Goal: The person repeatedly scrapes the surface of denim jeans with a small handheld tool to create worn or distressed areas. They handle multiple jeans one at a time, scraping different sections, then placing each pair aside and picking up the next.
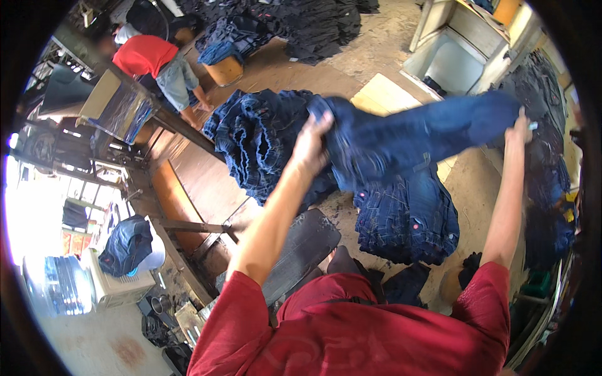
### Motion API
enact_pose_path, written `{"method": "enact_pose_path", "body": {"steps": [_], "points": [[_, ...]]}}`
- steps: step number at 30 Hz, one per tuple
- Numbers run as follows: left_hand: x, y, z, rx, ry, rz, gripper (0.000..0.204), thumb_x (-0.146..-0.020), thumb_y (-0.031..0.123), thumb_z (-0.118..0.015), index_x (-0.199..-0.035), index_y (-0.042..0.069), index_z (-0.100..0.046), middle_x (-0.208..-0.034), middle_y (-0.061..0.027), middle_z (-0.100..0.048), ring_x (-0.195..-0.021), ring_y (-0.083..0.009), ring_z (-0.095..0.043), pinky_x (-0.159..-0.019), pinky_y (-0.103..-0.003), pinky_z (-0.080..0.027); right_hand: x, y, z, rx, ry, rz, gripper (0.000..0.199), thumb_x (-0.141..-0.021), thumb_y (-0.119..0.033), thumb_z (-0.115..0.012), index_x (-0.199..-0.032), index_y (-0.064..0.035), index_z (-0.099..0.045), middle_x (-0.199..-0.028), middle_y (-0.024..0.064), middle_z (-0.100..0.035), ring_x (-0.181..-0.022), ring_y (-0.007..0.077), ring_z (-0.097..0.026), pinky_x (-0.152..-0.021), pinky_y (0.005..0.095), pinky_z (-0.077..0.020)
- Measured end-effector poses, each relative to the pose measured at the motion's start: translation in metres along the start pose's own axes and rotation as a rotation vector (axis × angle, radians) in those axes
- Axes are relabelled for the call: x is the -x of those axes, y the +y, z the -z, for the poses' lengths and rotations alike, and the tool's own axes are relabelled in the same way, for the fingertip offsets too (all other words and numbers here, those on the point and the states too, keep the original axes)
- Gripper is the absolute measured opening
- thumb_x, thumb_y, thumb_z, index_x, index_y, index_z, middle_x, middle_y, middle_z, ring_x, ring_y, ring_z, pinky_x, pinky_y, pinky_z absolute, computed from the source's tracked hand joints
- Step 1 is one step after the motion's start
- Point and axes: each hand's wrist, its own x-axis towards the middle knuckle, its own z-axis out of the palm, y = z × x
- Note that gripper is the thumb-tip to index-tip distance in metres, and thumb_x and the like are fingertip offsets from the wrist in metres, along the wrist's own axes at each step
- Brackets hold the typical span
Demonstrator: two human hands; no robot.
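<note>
A pair of dark blue jeans (407,128) is stretched sideways in the air between my two hands. My left hand (311,141) is closed on its left end. At the far right my right hand (519,130) grips the other end, and a small pale tag shows beside the fingers. Under the held pair, a stack of folded jeans (407,222) lies on the floor in front of me. Left of it stands a larger pile of jeans (251,138) with light blue edges, partly hidden behind my left hand and the held pair.
A person in a red shirt (147,55) bends over at the upper left, near a tan container (224,69) topped with denim. Dark cloth (313,25) is heaped at the back. A wooden bench (194,276) runs along my left. More dark garments (542,125) are stacked at the right.
</note>
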Motion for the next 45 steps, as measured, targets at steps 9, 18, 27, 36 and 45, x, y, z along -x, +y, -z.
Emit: {"method": "enact_pose_path", "body": {"steps": [9,18,27,36,45], "points": [[-0.049,0.211,0.105,-0.35,0.198,-0.091,0.047,-0.106,0.027,-0.073,-0.144,0.0,-0.064,-0.142,-0.0162,-0.07,-0.129,-0.0287,-0.068,-0.116,-0.046,-0.051,0.065,0.041,-0.014,0.671,-1.061,-0.273,0.073,-0.101,-0.054,-0.073,-0.154,-0.0063,-0.057,-0.131,0.0179,-0.077,-0.119,0.0268,-0.076,-0.099,0.0402,-0.063],[0.017,0.098,0.356,-2.453,-0.041,0.182,0.085,-0.102,0.034,-0.075,-0.173,0.017,-0.032,-0.178,-0.0222,-0.03,-0.166,-0.0424,-0.024,-0.132,-0.055,-0.028,0.186,0.24,0.306,2.292,-1.476,0.087,0.07,-0.085,-0.015,-0.082,-0.145,-0.003,-0.049,-0.152,0.0266,-0.056,-0.137,0.0452,-0.06,-0.106,0.0742,-0.0492],[-0.007,0.08,0.389,-2.281,-0.034,0.544,0.095,-0.1,0.033,-0.076,-0.174,0.009,-0.023,-0.18,-0.0244,-0.019,-0.167,-0.0434,-0.016,-0.135,-0.051,-0.023,0.159,0.238,0.448,1.84,-1.401,0.072,0.059,-0.09,-0.011,-0.075,-0.134,0.0015,-0.038,-0.117,0.0297,-0.065,-0.106,0.0499,-0.069,-0.103,0.0631,-0.0498],[0.063,-0.086,0.111,-1.431,-0.181,0.303,0.035,-0.108,0.03,-0.065,-0.124,0.001,-0.075,-0.122,-0.0152,-0.076,-0.118,-0.0277,-0.069,-0.102,-0.043,-0.053,0.247,0.18,0.266,1.344,-0.854,0.171,0.047,-0.1,-0.016,-0.069,-0.131,0.0007,-0.038,-0.094,0.0354,-0.069,-0.093,0.0563,-0.071,-0.08,0.0625,-0.0552],[0.07,-0.243,0.062,-0.384,0.112,0.607,0.072,-0.111,0.066,-0.047,-0.135,0.001,-0.067,-0.111,-0.0063,-0.072,-0.096,-0.0191,-0.063,-0.093,-0.037,-0.049,0.427,0.111,0.192,1.033,-1.152,0.357,0.05,-0.079,0.006,-0.076,-0.121,0.0014,-0.049,-0.109,0.0273,-0.066,-0.1,0.0473,-0.071,-0.084,0.052,-0.0599]]}}
